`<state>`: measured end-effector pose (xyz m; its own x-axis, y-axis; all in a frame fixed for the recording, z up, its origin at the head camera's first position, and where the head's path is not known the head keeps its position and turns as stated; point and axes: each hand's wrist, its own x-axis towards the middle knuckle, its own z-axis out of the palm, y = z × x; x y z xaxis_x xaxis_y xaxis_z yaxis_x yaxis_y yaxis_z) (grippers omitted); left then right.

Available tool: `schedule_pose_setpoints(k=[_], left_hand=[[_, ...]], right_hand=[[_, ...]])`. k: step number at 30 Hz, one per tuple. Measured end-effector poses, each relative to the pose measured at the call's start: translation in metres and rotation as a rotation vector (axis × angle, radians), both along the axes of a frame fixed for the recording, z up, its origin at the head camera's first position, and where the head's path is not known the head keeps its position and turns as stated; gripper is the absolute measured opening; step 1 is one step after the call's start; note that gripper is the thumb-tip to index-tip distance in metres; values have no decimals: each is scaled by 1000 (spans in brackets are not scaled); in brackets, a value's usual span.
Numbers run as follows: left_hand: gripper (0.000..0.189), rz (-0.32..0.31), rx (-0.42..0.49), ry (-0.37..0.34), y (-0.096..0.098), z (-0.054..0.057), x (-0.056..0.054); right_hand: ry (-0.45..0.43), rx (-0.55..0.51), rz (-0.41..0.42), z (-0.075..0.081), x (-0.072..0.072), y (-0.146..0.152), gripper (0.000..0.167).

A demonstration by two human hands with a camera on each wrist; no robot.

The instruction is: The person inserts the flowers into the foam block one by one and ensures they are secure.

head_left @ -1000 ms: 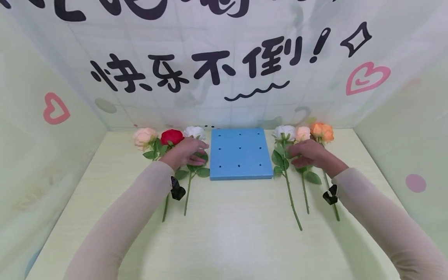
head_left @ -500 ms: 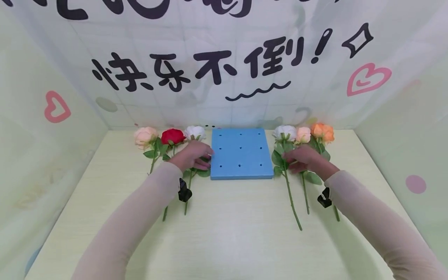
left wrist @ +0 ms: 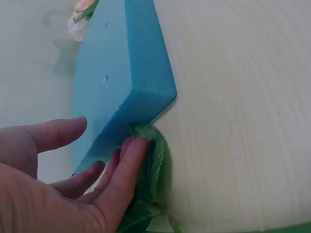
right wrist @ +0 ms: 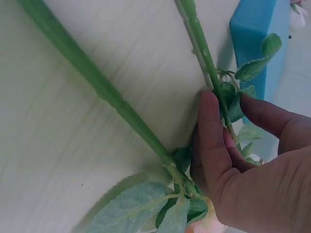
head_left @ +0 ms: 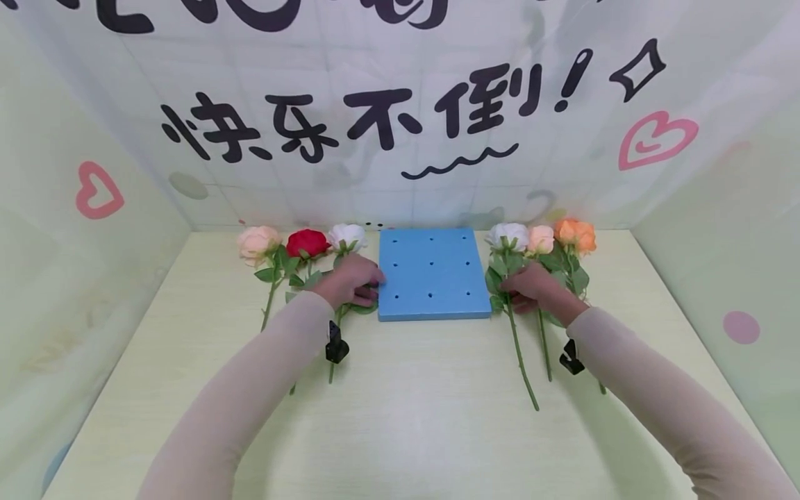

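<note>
My left hand (head_left: 351, 279) reaches over the stem of the left white rose (head_left: 347, 237), beside the blue board (head_left: 431, 278). In the left wrist view its thumb stands apart from the fingers, and the fingertips touch a green leaf (left wrist: 154, 165) at the board's corner. My right hand (head_left: 536, 286) is at the stem of the right white rose (head_left: 509, 237). In the right wrist view the thumb and fingers lie on either side of that green stem (right wrist: 206, 60) and its leaves, with a gap between them. Both roses lie on the table, and part of the left stem is hidden.
Left of the left hand lie a pale pink rose (head_left: 259, 244) and a red rose (head_left: 307, 243). Beyond the right hand are a peach rose (head_left: 540, 239) and an orange rose (head_left: 576, 236). Small holes dot the board. A printed cloth (head_left: 375, 194) stands behind the table (head_left: 431, 403).
My left hand has moved right and slightly down toward the board's left edge. My right hand has moved left and down onto the right white rose's stem. The roses lie where they were.
</note>
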<state>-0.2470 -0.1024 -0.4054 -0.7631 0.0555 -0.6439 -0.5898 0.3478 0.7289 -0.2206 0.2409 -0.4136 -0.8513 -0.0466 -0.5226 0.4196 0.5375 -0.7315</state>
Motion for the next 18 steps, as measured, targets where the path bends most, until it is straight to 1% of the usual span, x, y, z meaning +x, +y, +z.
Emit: schedule_pose_setpoints(k=[4,8,14,18], left_hand=[[50,19,-6,-6,4,-4,-1],[51,24,-6,-3,5,-6,-1],[57,6,1,4,6,-7,-1],[59,9,-1,1,8,-7,-1]], right_hand=[[25,35,-6,-3,0,-2,18],[44,46,-9,-6,-1,-2,17],[53,32,-32,-8,-2,-2,18],[63,11,-56,-8,-1,-1,19]])
